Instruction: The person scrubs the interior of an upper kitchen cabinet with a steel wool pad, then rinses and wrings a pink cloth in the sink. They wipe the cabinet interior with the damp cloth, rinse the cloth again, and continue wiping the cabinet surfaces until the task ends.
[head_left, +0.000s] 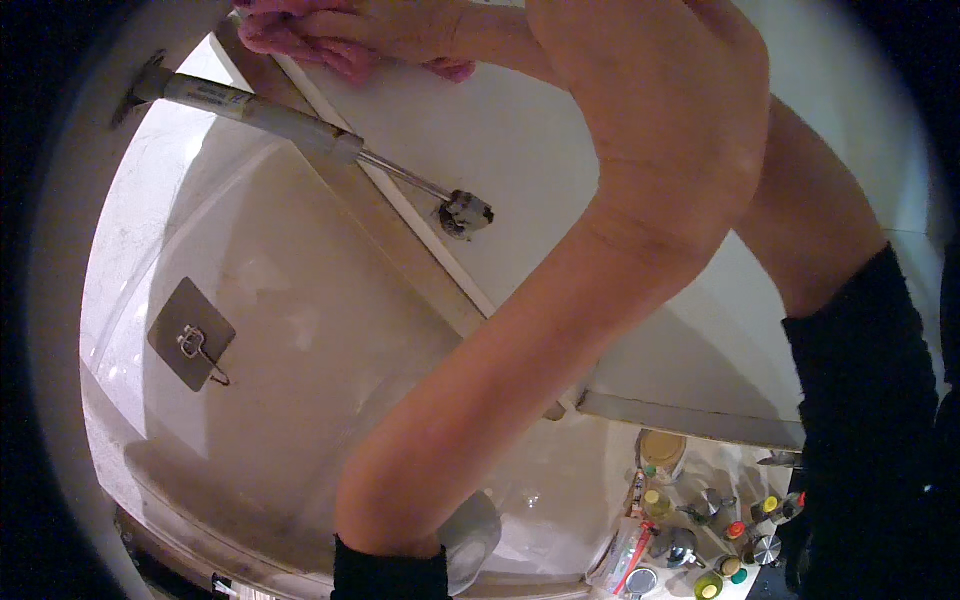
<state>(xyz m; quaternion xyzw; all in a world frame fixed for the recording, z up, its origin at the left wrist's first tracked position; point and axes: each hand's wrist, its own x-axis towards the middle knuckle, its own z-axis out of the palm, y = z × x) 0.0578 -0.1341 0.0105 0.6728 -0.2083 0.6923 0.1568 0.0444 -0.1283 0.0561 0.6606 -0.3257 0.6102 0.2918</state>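
Note:
A pink cloth (300, 34) is bunched under my right hand (382, 26) at the top edge, against a white cabinet panel (517, 142). My right forearm passes behind my left arm, which crosses the view from the lower left. The back of my left hand (667, 90) reaches the top of the picture; its fingers are out of sight, so what it touches is hidden. Below the cloth, a gas strut (262, 120) slants across the panel's pale edge. Its thin rod ends in a dirty metal bracket (466, 214) on the white panel.
A metal hook on a square adhesive plate (174, 341) is fixed to the glossy pale surface at left. Several bottles and jars (690, 525) stand crowded at the lower right. Partly behind my left arm sits a translucent rounded thing (476, 532).

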